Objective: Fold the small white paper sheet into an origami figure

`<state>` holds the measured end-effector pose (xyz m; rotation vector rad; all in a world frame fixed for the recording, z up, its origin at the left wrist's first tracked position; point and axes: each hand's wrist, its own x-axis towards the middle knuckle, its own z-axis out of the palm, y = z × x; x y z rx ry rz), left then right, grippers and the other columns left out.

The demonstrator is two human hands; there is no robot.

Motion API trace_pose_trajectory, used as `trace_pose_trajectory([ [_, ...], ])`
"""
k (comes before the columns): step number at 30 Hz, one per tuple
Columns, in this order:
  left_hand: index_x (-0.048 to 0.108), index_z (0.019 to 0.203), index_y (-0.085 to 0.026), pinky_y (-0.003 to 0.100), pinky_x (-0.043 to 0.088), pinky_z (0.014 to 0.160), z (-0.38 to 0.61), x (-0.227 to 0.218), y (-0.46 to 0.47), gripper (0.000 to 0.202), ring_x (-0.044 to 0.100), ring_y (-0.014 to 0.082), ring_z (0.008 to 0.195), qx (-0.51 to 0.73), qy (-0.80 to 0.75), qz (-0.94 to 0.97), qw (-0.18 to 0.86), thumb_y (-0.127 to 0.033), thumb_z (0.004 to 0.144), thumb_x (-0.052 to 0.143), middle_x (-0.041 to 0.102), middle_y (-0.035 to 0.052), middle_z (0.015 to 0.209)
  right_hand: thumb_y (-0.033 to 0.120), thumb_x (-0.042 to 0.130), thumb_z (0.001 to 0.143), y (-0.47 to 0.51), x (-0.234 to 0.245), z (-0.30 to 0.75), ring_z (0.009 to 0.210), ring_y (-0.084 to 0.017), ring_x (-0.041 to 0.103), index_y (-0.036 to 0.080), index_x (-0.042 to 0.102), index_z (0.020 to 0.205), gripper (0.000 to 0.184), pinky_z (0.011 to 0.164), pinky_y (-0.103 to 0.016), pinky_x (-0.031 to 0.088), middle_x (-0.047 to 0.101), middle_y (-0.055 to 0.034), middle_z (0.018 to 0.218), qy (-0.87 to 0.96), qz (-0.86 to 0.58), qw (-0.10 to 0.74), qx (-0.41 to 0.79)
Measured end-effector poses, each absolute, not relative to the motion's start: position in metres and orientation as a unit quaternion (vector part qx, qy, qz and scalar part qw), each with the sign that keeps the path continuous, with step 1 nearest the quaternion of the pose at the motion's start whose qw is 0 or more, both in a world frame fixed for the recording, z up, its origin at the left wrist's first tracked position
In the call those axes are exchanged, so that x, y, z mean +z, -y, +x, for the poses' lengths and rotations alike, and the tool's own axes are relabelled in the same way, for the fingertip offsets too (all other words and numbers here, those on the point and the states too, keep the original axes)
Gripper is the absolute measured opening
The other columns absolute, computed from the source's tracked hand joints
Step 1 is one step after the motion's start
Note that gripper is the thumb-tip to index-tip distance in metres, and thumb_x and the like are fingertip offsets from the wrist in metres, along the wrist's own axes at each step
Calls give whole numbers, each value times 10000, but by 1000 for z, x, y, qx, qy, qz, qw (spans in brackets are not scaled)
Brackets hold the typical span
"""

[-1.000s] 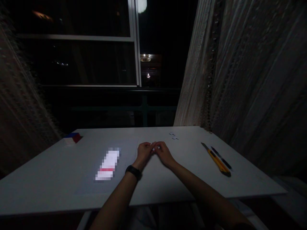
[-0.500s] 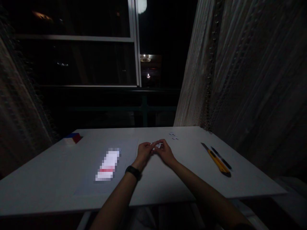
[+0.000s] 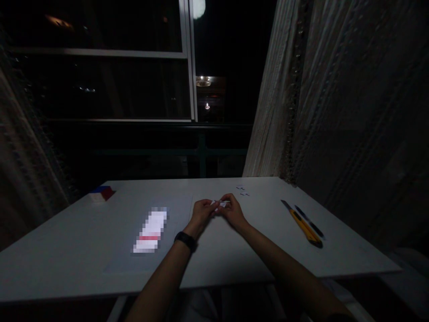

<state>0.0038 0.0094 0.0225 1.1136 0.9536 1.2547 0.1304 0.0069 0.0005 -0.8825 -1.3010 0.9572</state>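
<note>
My left hand [image 3: 202,213] and my right hand [image 3: 232,210] meet over the middle of the white table [image 3: 83,264]. Both pinch a small white piece of paper [image 3: 218,204] between their fingertips, just above the tabletop. A dark band sits on my left wrist [image 3: 186,239]. The room is dim, so the paper's shape is hard to make out.
A yellow utility knife [image 3: 303,225] and a dark pen [image 3: 310,221] lie at the right. Tiny paper scraps [image 3: 242,191] lie beyond my hands. A blurred white card [image 3: 151,230] lies to the left, and a red-and-blue block [image 3: 101,192] at the far left corner. Curtains hang on both sides.
My right hand has shifted slightly up and right, and its fingers have turned the small paper. The left hand has hardly moved.
</note>
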Motion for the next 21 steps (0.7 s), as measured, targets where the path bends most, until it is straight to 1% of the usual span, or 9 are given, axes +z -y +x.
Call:
trace_pose_trajectory([
  [4, 656, 699, -84, 184, 342, 451, -1, 23, -11, 357, 508, 79, 489, 515, -372, 466, 616, -290, 446, 801, 625, 54, 610, 305, 705, 528, -10, 5, 135, 550, -124, 551, 211, 470, 838, 400, 499, -242, 433, 565, 28, 732, 530, -383, 622, 431],
  [7, 669, 732, -79, 186, 339, 448, -4, 25, -10, 349, 539, 97, 511, 506, -372, 469, 620, -263, 465, 797, 634, 69, 624, 297, 723, 514, -12, 6, 139, 586, -132, 561, 200, 511, 832, 395, 536, -244, 430, 574, 30, 681, 523, -382, 621, 441],
  [11, 670, 676, -68, 195, 318, 422, -5, 26, -7, 321, 528, 103, 468, 502, -393, 490, 594, -257, 452, 802, 617, 70, 559, 287, 748, 482, -11, 7, 140, 546, -125, 543, 200, 536, 822, 410, 501, -233, 403, 559, 47, 614, 523, -385, 614, 449],
  [13, 663, 644, -68, 204, 340, 434, -4, 25, -7, 325, 533, 111, 465, 509, -398, 494, 582, -264, 430, 810, 613, 69, 541, 283, 760, 459, -9, 8, 140, 530, -122, 534, 199, 539, 802, 416, 494, -233, 400, 544, 55, 589, 523, -383, 614, 449],
  [16, 658, 643, -65, 216, 381, 465, -4, 25, -8, 353, 553, 126, 489, 521, -399, 491, 573, -266, 403, 821, 620, 72, 553, 277, 764, 447, -7, 10, 139, 524, -120, 530, 196, 541, 791, 419, 485, -231, 399, 543, 55, 585, 515, -383, 612, 462],
  [19, 669, 720, -63, 218, 402, 487, -4, 25, -7, 396, 565, 125, 513, 524, -391, 478, 587, -254, 410, 824, 640, 82, 605, 256, 756, 448, -5, 13, 138, 515, -118, 529, 198, 544, 803, 418, 479, -234, 405, 550, 53, 598, 486, -389, 615, 484],
  [21, 670, 789, -75, 219, 421, 520, -5, 26, -6, 426, 579, 124, 547, 527, -373, 459, 610, -242, 428, 821, 655, 84, 654, 229, 749, 449, -3, 13, 137, 537, -121, 547, 204, 546, 815, 419, 506, -248, 434, 558, 53, 621, 460, -377, 627, 503],
])
